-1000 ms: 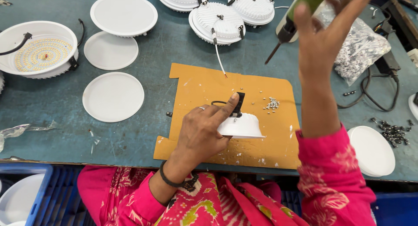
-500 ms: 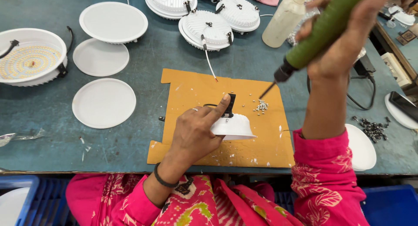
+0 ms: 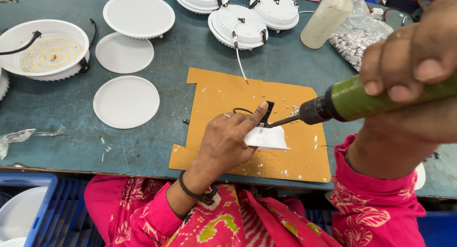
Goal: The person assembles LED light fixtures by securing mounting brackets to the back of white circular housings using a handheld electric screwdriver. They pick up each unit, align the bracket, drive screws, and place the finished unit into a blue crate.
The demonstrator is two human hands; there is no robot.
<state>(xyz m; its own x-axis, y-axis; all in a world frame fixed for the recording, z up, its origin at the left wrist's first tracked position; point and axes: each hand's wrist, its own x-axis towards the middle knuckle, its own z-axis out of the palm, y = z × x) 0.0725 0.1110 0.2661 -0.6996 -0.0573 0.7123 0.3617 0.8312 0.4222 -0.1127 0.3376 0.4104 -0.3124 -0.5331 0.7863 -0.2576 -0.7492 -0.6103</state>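
My left hand point(image 3: 227, 141) rests on a small white lamp housing point(image 3: 269, 138) on an orange cardboard mat point(image 3: 290, 156), its forefinger pressing a black spring clip point(image 3: 267, 112) against the housing. My right hand point(image 3: 413, 61) grips a green electric screwdriver point(image 3: 354, 100). Its dark bit points left and touches the clip at the housing's top edge. A small heap of silver screws point(image 3: 295, 110) lies on the mat just behind the bit.
White round diffuser discs point(image 3: 126, 101) and an open lamp shell with an LED board point(image 3: 45, 49) lie at the left. Finished white housings point(image 3: 240, 25) stand at the back. A plastic bottle point(image 3: 329, 18) and a bag of screws point(image 3: 354, 40) are at the back right. Blue crates point(image 3: 28, 209) sit below the table edge.
My right hand has swung the screwdriver down from raised above the table until its bit meets the clip. My left hand has stayed on the housing.
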